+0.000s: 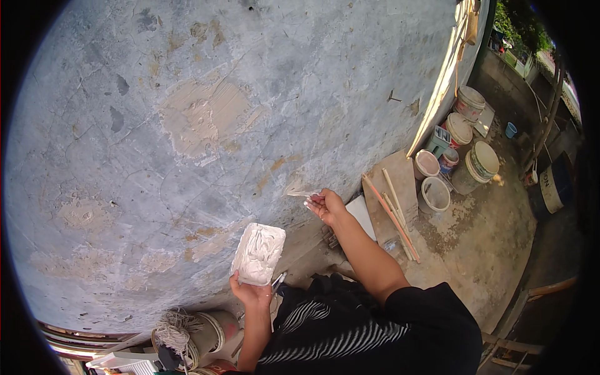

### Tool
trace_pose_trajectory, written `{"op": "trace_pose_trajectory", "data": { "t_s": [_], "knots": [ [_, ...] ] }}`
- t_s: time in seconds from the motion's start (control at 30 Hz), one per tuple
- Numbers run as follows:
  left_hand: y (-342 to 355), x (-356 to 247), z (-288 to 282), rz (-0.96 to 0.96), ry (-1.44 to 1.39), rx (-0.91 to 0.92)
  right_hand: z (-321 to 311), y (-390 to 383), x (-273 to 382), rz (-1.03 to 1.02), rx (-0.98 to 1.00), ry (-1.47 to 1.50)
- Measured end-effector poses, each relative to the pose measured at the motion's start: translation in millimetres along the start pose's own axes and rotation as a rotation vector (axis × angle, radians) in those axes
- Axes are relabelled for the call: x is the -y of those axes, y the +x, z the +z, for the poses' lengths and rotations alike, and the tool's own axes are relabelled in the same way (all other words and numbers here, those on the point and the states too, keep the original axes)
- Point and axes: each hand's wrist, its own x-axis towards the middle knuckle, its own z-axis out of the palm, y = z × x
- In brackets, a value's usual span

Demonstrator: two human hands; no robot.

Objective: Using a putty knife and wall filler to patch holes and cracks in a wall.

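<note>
My left hand is closed on the lower edge of a white rectangular tray, tilted in front of the wall. Pale, creamy putty with ridged swirls fills it. Up and to the right, my right hand grips a small putty knife, its handle mostly hidden by the fingers. The thin blade meets the wall at a fresh pale smear. White putty marks my right fingertips. The worn grey-blue wall carries a large beige patch and a smaller one farther left.
Several paint buckets stand on the concrete floor at right, beside leaning boards and long sticks. A dark drum is at far right. A mop head rests by a bucket at lower left. A nail juts from the wall.
</note>
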Motion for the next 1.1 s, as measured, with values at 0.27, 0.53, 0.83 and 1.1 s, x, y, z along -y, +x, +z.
{"op": "trace_pose_trajectory", "data": {
  "t_s": [0.27,0.53,0.83,1.1],
  "knots": [
    [-1.2,-0.1,-2.4,0.004,-0.025,-0.013,20.5,2.0,45.0,-0.062,0.021,0.163],
    [-1.8,0.7,-4.5,-0.009,-0.016,-0.028,-17.1,2.8,14.0,0.017,0.007,0.009],
    [-2.9,1.6,-3.4,-0.008,-0.024,-0.034,31.7,7.0,36.8,-0.039,0.028,0.021],
    [-6.7,2.4,-0.1,0.001,0.028,-0.014,-10.6,0.2,2.4,0.017,-0.016,0.042]
  ]
}}
